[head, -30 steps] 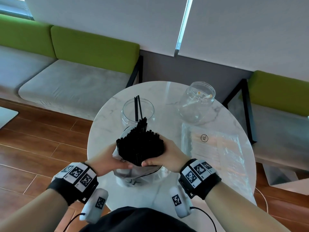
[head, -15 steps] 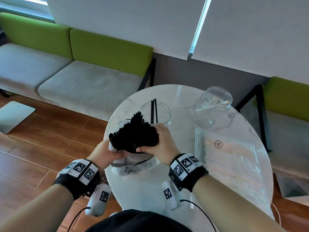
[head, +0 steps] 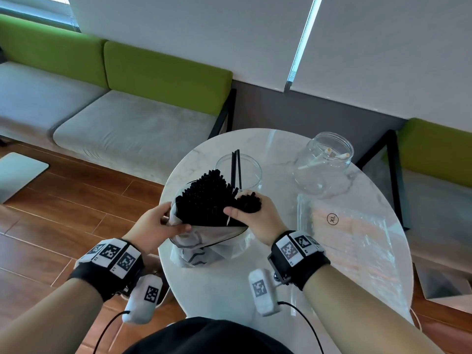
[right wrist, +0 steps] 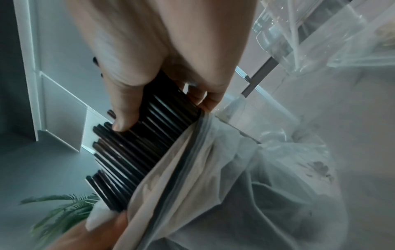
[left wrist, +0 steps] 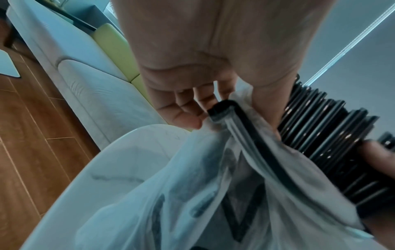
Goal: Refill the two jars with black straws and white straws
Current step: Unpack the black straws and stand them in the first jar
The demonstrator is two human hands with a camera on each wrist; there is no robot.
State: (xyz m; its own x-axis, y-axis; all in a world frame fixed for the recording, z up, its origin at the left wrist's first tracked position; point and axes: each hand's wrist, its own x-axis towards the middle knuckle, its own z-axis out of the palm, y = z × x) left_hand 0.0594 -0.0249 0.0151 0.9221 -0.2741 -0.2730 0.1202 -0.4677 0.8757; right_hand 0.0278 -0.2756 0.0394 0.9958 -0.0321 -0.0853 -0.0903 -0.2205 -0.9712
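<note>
A big bundle of black straws (head: pixel 204 198) (left wrist: pixel 324 145) (right wrist: pixel 136 152) sticks out of a translucent plastic bag (head: pixel 207 241) (left wrist: pixel 192 194) (right wrist: pixel 213 186) on the round marble table (head: pixel 224 290). My left hand (head: pixel 163 223) (left wrist: pixel 192 84) pinches the bag's rim at its left side. My right hand (head: pixel 252 213) (right wrist: pixel 149 84) grips a smaller bunch of black straws (head: pixel 249 201) split off at the bundle's right. Behind them stands a glass jar (head: pixel 238 172) holding two black straws. A second jar (head: pixel 324 162) at the back right holds a few white straws.
A flat clear packet of white straws (head: pixel 344 231), marked XL, lies on the table's right half. Grey benches with green backs (head: pixel 127 118) line the wall behind. Wooden floor (head: pixel 51 213) lies to the left.
My right hand has separated a smaller bunch of black straws from the bundle's right side. The left hand has shifted from cupping the bundle to pinching the bag's rim. My head turned left.
</note>
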